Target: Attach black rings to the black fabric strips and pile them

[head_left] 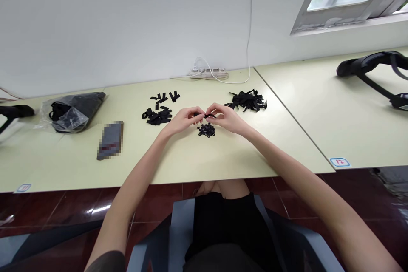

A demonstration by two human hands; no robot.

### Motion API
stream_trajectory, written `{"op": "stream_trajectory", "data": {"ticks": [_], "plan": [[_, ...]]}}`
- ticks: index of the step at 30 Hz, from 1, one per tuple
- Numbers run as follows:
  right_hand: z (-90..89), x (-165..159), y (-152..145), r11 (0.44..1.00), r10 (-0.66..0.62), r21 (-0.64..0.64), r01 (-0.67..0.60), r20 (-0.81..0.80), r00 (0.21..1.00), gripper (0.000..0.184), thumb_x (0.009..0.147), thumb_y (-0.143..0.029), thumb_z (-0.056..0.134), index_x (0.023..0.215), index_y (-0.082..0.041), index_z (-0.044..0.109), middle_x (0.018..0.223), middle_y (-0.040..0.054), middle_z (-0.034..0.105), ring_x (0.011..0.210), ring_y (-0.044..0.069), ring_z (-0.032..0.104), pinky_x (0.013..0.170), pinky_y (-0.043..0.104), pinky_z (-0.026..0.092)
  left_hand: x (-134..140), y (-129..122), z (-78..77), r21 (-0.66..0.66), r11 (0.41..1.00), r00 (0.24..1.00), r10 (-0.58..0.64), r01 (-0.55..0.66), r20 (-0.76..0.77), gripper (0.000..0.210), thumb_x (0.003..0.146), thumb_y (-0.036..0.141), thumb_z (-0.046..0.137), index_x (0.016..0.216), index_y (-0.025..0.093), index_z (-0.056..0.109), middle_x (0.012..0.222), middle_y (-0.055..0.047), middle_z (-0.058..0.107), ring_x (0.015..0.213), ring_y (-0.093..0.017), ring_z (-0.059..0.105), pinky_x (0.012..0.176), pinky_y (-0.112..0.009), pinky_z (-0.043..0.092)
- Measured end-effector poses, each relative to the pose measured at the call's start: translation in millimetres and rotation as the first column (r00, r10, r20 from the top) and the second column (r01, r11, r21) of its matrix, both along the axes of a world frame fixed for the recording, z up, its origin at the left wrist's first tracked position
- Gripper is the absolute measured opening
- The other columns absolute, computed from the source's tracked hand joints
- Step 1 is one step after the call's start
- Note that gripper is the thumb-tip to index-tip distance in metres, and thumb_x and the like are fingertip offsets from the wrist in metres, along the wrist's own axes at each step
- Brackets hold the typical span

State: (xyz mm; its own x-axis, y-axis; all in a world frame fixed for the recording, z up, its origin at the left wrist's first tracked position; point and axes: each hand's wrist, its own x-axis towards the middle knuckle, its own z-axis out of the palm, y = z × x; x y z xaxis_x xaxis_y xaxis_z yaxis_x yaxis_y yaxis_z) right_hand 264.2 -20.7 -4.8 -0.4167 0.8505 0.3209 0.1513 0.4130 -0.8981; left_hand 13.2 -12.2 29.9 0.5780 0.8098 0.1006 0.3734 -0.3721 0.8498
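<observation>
Both my hands meet over the middle of the table, pinching a short black fabric strip between them. My left hand grips its left end, and my right hand grips the other. Just below my fingers lies a small heap of black rings. Left of my left hand is a pile of short black strip pieces, with several more pieces scattered behind it. Beyond my right hand sits a larger tangle of black strips. Fingers partly hide the held strip.
A blurred grey flat item and a plastic bag with black material lie to the left. A power strip with a white cable stands against the wall. A black curved frame rests on the right table, past the table seam.
</observation>
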Motion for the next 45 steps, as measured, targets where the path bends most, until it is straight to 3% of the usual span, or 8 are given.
{"op": "stream_trajectory", "data": {"ticks": [14, 17, 19, 21, 26, 30, 35, 45], "plan": [[-1.4, 5, 5, 0.998, -0.055, 0.014, 0.055, 0.034, 0.998, 0.03, 0.094, -0.055, 0.083, 0.092, -0.026, 0.079, 0.1, 0.0082, 0.083, 0.096, 0.029, 0.081, 0.101, 0.052, 0.068, -1, 7, -12.9, -0.012, 1.0, 0.999, 0.02, -0.02, -0.025, 0.046, 0.11, 0.064, 0.067, 0.105, 0.022, 0.085, 0.102, -0.007, 0.084, 0.09, -0.021, 0.07, 0.088, -0.035, 0.053], [-1.7, 12, 10, 0.989, -0.15, -0.015, 0.15, 0.009, 0.989, 0.03, 0.091, -0.054, 0.086, 0.089, -0.026, 0.077, 0.095, 0.0081, 0.084, 0.095, 0.03, 0.082, 0.1, 0.052, 0.069, -11, 12, -9.7, 0.11, 0.984, 0.984, 0.15, -0.14, -0.092, 0.041, 0.113, 0.058, 0.062, 0.106, 0.023, 0.082, 0.11, -0.008, 0.085, 0.099, -0.024, 0.073, 0.095, -0.038, 0.055], [-3.0, 18, 16, 0.968, -0.25, 0.014, 0.25, -0.035, 0.968, 0.029, 0.089, -0.053, 0.087, 0.09, -0.027, 0.075, 0.095, 0.0073, 0.084, 0.094, 0.029, 0.081, 0.099, 0.051, 0.07, -26, 18, -8.4, 0.297, 0.904, 0.913, 0.367, -0.306, -0.176, 0.029, 0.113, 0.045, 0.06, 0.11, 0.024, 0.08, 0.117, -0.01, 0.084, 0.11, -0.029, 0.074, 0.102, -0.043, 0.055], [-5.5, 28, 25, 0.931, -0.356, 0.055, 0.361, -0.074, 0.931, 0.028, 0.086, -0.052, 0.087, 0.092, -0.027, 0.075, 0.096, 0.0065, 0.083, 0.092, 0.028, 0.079, 0.096, 0.05, 0.07, -43, 24, -9.9, 0.501, 0.766, 0.748, 0.591, -0.403, -0.302, 0.02, 0.107, 0.028, 0.06, 0.114, 0.024, 0.078, 0.13, -0.014, 0.081, 0.13, -0.038, 0.067, 0.114, -0.053, 0.051], [-16.3, 62, 49, 0.81, -0.577, 0.071, 0.582, -0.088, 0.812, 0.021, 0.084, -0.045, 0.08, 0.094, -0.027, 0.074, 0.096, 0.0072, 0.083, 0.089, 0.028, 0.077, 0.096, 0.051, 0.068, -77, 34, -24.0, 0.57, 0.659, 0.489, 0.75, -0.491, -0.445, 0.027, 0.104, 0.02, 0.061, 0.127, 0.023, 0.076, 0.151, -0.021, 0.069, 0.142, -0.048, 0.057, 0.118, -0.062, 0.048], [-25.2, 84, 59, 0.726, -0.684, 0.071, 0.684, -0.021, 0.729, 0.015, 0.082, -0.036, 0.075, 0.094, -0.026, 0.075, 0.095, 0.0082, 0.082, 0.09, 0.029, 0.074, 0.095, 0.052, 0.066, -84, 38, -34.0, 0.531, 0.665, 0.48, 0.746, -0.525, -0.461, 0.023, 0.109, 0.023, 0.057, 0.12, 0.023, 0.077, 0.144, -0.021, 0.071, 0.133, -0.045, 0.061, 0.116, -0.059, 0.051], [-34.0, 84, 60, 0.645, -0.76, 0.256, 0.72, 0.111, 0.641, 0.009, 0.087, -0.033, 0.069, 0.092, -0.027, 0.075, 0.106, 0.0125, 0.08, 0.11, 0.036, 0.065, 0.105, 0.058, 0.057, -88, 41, -38.1, 0.526, 0.664, 0.487, 0.748, -0.532, -0.451, 0.023, 0.109, 0.021, 0.054, 0.114, 0.023, 0.076, 0.136, -0.019, 0.074, 0.127, -0.043, 0.064, 0.111, -0.057, 0.053], [-33.1, 71, 57, 0.643, -0.761, 0.292, 0.708, 0.137, 0.634, 0.011, 0.096, -0.03, 0.062, 0.095, -0.028, 0.073, 0.112, 0.0124, 0.079, 0.119, 0.038, 0.063, 0.111, 0.061, 0.049, -86, 41, -31.3, 0.547, 0.62, 0.499, 0.782, -0.563, -0.373, 0.011, 0.109, 0.025, 0.06, 0.099, 0.026, 0.065, 0.127, -0.015, 0.074, 0.124, -0.039, 0.064, 0.106, -0.052, 0.053]]}}
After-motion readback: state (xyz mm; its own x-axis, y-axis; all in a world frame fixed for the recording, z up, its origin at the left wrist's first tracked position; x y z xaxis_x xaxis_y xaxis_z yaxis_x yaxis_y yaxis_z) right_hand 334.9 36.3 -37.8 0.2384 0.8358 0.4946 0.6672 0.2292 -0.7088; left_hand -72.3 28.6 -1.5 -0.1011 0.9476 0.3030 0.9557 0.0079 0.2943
